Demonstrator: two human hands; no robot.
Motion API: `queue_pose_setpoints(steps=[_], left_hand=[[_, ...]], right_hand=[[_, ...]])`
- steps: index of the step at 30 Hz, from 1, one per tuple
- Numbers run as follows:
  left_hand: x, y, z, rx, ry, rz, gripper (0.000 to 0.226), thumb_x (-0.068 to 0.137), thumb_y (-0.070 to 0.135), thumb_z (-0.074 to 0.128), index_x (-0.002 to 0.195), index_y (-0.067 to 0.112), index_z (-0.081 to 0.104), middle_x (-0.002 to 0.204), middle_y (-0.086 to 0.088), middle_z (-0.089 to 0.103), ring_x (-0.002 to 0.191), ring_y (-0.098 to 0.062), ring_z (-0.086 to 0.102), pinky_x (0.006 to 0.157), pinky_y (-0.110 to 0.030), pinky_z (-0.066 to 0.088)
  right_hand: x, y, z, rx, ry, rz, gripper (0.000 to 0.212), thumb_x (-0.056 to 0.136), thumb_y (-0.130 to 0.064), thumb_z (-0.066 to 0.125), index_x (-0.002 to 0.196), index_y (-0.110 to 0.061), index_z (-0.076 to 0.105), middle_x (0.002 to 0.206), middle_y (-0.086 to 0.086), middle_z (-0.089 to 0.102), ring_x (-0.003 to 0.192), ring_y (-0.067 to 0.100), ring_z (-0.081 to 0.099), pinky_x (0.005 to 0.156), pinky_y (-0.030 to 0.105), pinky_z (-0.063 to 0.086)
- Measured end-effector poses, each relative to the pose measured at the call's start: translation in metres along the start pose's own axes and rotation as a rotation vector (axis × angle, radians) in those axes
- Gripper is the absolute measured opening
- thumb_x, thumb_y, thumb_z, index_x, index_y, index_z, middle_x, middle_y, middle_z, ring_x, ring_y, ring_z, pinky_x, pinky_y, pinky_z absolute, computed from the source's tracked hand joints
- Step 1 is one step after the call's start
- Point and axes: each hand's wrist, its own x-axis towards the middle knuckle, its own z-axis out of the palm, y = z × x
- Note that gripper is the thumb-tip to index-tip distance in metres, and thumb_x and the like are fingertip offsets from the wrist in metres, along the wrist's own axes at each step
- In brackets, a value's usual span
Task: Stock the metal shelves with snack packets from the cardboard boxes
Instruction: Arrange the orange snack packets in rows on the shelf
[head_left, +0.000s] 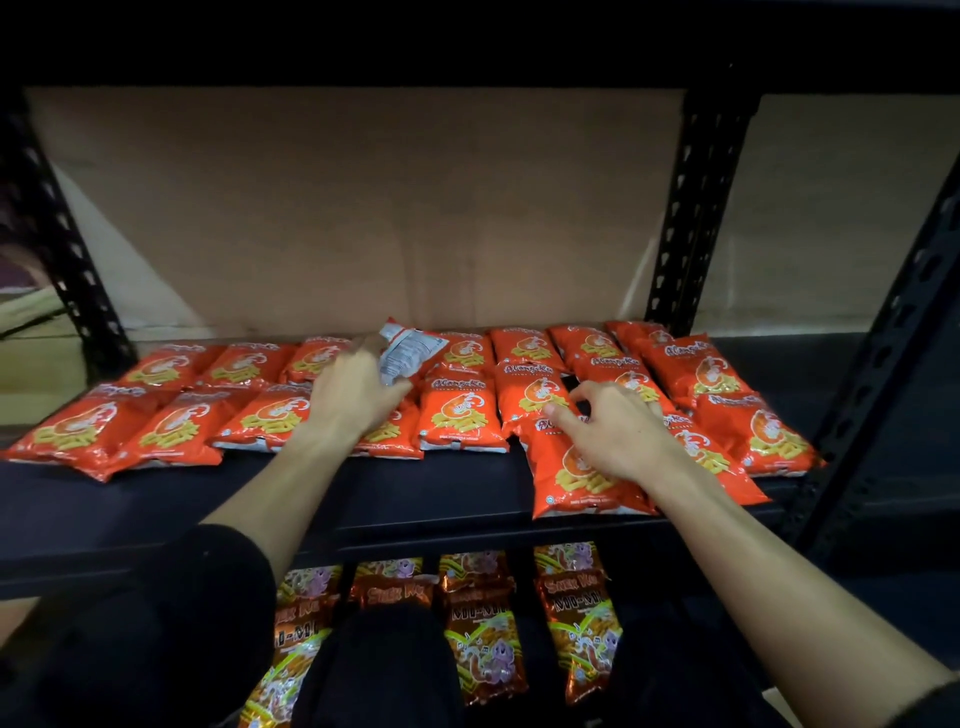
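Note:
Several orange snack packets (171, 426) lie in rows on the black metal shelf (322, 499). My left hand (353, 389) grips one packet (410, 351) turned back side up, its white printed back showing, lifted a little over the back row. My right hand (618, 426) rests on the packets at centre right, fingers bent, touching an orange packet (571, 478) that lies nearest the front edge. Whether those fingers pinch it is unclear.
A brown cardboard sheet (363, 208) backs the shelf. Black perforated uprights stand at left (57, 234) and right (696, 208). On the lower shelf lie several darker red-and-yellow snack packets (483, 644). The shelf's front strip at left holds no packets.

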Motion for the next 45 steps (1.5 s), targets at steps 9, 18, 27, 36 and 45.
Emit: queue_pose_setpoints(steps=[9, 18, 27, 36, 45], left_hand=[[-0.024, 0.009, -0.028, -0.65, 0.151, -0.126, 0.017, 0.086, 0.026, 0.066, 0.094, 0.011, 0.064, 0.082, 0.006, 0.065, 0.075, -0.015, 0.062, 0.066, -0.022, 0.046], [-0.068, 0.006, -0.051, -1.545, -0.563, -0.462, 0.024, 0.095, 0.026, 0.042, 0.082, 0.013, 0.057, 0.088, -0.009, 0.069, 0.081, -0.023, 0.069, 0.084, -0.041, 0.053], [-0.091, 0.008, -0.055, -1.257, -0.634, -0.282, 0.049, 0.092, 0.054, 0.052, 0.112, 0.011, 0.066, 0.11, -0.007, 0.072, 0.104, -0.022, 0.067, 0.095, -0.043, 0.05], [-0.1, -0.001, -0.054, -0.887, -0.463, -0.202, 0.057, 0.08, 0.036, 0.077, 0.127, 0.023, 0.048, 0.107, 0.002, 0.072, 0.086, -0.012, 0.074, 0.076, -0.031, 0.06], [-0.094, -0.019, -0.048, -0.861, -0.433, -0.29, 0.096, 0.059, 0.055, 0.083, 0.139, 0.018, 0.045, 0.118, -0.002, 0.068, 0.088, -0.015, 0.074, 0.08, -0.038, 0.06]], right_hand=[[0.008, -0.002, -0.006, 0.139, 0.031, -0.017, 0.053, 0.095, -0.057, 0.053, 0.131, -0.019, 0.059, 0.128, 0.004, 0.063, 0.115, 0.025, 0.06, 0.103, 0.05, 0.044], [-0.001, -0.039, -0.013, 0.636, 0.062, -0.247, 0.037, 0.096, -0.034, 0.064, 0.13, -0.02, 0.062, 0.125, -0.008, 0.062, 0.105, -0.002, 0.058, 0.086, 0.012, 0.049], [-0.013, -0.051, -0.009, 0.8, -0.137, -0.305, 0.023, 0.093, -0.017, 0.068, 0.116, -0.017, 0.07, 0.091, -0.006, 0.073, 0.082, -0.001, 0.068, 0.074, 0.013, 0.048], [0.018, -0.057, 0.004, 0.291, -0.062, -0.353, 0.021, 0.096, -0.031, 0.064, 0.114, -0.024, 0.072, 0.113, -0.002, 0.071, 0.106, 0.013, 0.065, 0.095, 0.035, 0.052], [0.035, -0.057, 0.034, -0.161, -0.141, -0.452, 0.04, 0.101, -0.038, 0.052, 0.139, -0.029, 0.055, 0.141, -0.002, 0.056, 0.133, 0.026, 0.047, 0.11, 0.049, 0.03]])
